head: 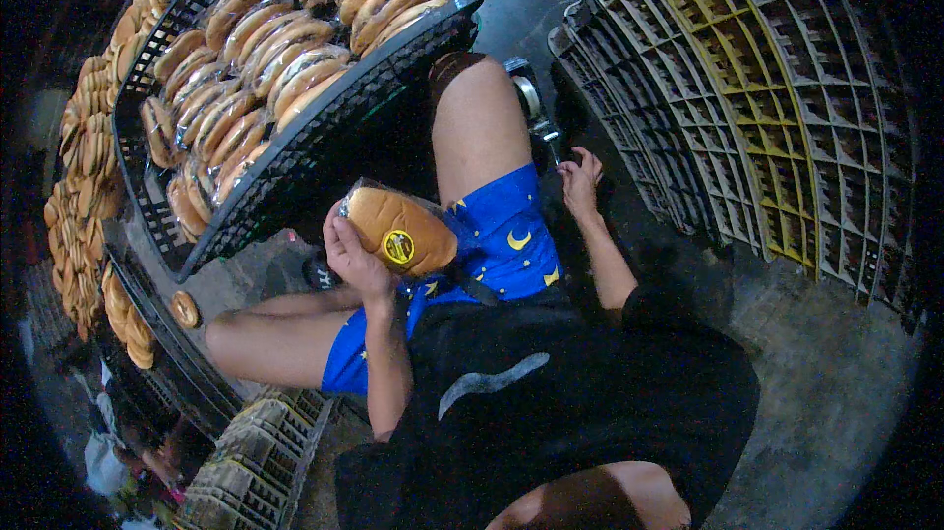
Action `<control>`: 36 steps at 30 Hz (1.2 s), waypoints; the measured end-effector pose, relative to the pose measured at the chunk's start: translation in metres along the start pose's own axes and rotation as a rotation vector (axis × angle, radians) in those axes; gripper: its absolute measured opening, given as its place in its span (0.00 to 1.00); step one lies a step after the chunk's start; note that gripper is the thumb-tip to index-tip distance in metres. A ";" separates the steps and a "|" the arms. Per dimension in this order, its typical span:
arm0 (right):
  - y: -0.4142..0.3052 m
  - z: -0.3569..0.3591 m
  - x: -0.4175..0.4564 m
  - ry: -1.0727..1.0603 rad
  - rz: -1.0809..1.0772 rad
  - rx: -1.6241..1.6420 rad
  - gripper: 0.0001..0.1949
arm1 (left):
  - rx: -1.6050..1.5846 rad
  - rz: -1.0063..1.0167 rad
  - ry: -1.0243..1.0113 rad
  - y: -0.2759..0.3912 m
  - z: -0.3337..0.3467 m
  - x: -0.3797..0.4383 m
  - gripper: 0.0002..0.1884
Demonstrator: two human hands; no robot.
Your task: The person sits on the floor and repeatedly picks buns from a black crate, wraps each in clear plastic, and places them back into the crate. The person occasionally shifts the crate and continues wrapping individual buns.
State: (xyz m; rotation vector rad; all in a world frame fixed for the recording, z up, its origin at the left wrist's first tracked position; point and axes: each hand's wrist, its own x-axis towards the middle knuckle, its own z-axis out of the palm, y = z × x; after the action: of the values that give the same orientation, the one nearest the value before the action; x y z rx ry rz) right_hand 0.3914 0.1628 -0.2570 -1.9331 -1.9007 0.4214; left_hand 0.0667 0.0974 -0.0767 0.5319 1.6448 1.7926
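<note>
My left hand (354, 253) holds a bread bun (404, 229) in a clear plastic wrapper by its left end, above my lap. A round yellow sticker (399, 247) with dark print is on the bun's upper face. To the right of my raised knee, my right hand (582, 180) has its fingers bent, at the near end of a metal dispenser (546, 133). A pale roll (526, 93) sits in that dispenser. Whether the fingertips pinch anything is too dark to tell. Beyond my lap a black plastic crate (324, 113) holds rows of wrapped filled buns (284, 62).
Stacked grey and yellow plastic crates (745, 80) stand at right. More crates (254, 456) are at lower left. Many unwrapped buns (85, 183) lie along the far left, and a single bun (184, 309) lies near my left knee. A person (151, 456) is partly visible at lower left.
</note>
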 end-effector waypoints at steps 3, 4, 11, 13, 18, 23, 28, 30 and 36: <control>0.017 0.007 -0.002 -0.040 0.018 -0.156 0.06 | 0.029 0.003 -0.001 0.000 0.001 0.000 0.16; 0.021 0.008 -0.002 -0.053 0.032 -0.190 0.07 | 0.041 0.005 -0.005 0.000 0.001 0.001 0.17; 0.117 0.040 -0.039 0.203 1.137 1.563 0.17 | 0.059 -0.047 -0.017 0.002 -0.003 0.002 0.17; 0.115 0.044 -0.027 0.148 0.926 1.154 0.19 | 0.104 -0.040 -0.018 -0.001 -0.006 0.001 0.17; 0.047 0.020 0.044 -0.043 0.417 0.363 0.26 | 0.089 -0.006 -0.044 0.006 -0.002 -0.002 0.16; 0.030 0.055 0.132 -0.477 0.255 0.066 0.25 | 0.038 -0.017 -0.084 0.010 0.003 -0.003 0.16; 0.010 0.043 0.139 -0.485 0.399 0.415 0.17 | 0.082 -0.010 -0.016 0.009 -0.016 -0.002 0.17; 0.019 0.038 0.114 -0.423 0.418 0.089 0.14 | 0.083 -0.006 -0.019 0.011 -0.013 0.000 0.17; 0.014 0.036 0.063 -0.374 0.532 -0.059 0.09 | 0.064 -0.032 -0.049 0.006 -0.005 0.001 0.18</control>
State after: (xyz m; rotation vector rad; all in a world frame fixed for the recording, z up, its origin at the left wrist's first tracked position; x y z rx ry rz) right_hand 0.3887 0.2283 -0.2910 -2.5390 -1.5784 0.9455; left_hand 0.0613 0.0949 -0.0714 0.5707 1.6726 1.6950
